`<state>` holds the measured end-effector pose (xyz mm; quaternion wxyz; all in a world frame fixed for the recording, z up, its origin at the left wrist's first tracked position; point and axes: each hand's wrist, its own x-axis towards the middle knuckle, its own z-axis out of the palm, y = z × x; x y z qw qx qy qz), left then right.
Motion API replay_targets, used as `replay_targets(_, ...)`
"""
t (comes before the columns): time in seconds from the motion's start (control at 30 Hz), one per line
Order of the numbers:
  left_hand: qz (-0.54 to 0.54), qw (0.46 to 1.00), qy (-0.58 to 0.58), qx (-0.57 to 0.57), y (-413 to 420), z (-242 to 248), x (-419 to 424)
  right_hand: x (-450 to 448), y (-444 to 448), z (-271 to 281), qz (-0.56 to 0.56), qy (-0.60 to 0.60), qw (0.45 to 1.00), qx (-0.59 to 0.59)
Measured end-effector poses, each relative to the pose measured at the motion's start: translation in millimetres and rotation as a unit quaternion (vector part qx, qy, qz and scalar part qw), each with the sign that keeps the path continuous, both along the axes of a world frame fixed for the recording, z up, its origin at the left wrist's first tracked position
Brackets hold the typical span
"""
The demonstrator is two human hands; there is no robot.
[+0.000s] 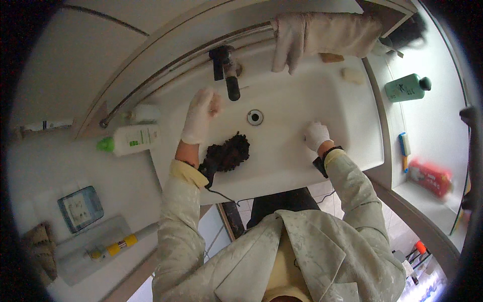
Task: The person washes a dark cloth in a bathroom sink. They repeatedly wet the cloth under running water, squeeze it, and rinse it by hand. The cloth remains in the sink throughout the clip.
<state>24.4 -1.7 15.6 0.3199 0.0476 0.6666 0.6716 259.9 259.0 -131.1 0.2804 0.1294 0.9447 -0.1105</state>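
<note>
My left hand (199, 115), in a white covering that looks like a thin glove, hangs over the left side of a white washbasin (286, 158), near the tap (232, 81). Its fingers are curled, and I cannot make out anything in them. My right hand (317, 136), covered in white too, is low over the right part of the basin with its fingers turned under and mostly hidden. A dark, ruffled, cloth-like item (228, 153) lies in the basin by my left wrist. The drain (255, 117) sits between my hands.
A towel (332, 34) hangs over the back rail. A white bottle with a green cap (134, 139) lies at the left rim. To the right are a green bottle (405, 88), a brush (404, 147) and a red package (430, 178). A bar of soap (353, 75) lies at the back right.
</note>
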Motion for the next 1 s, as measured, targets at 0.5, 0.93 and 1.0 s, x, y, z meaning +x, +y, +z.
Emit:
replay_targets(0.5, 0.0, 0.927, -0.264, 0.266, 36, 28, -42, -130, -121, 39, -0.527, 0.093, 0.193, -0.822)
replay_targets(0.93, -0.233, 0.844, 0.306, -0.373, 46, -95, 48, -127, -110, 46, -0.478, 0.071, -0.004, -0.875)
replay_targets(1.0, -0.176, 0.974, 0.098, -0.102, 67, -107, 51, -109, -78, 43, -0.477, 0.13, 0.086, -0.865)
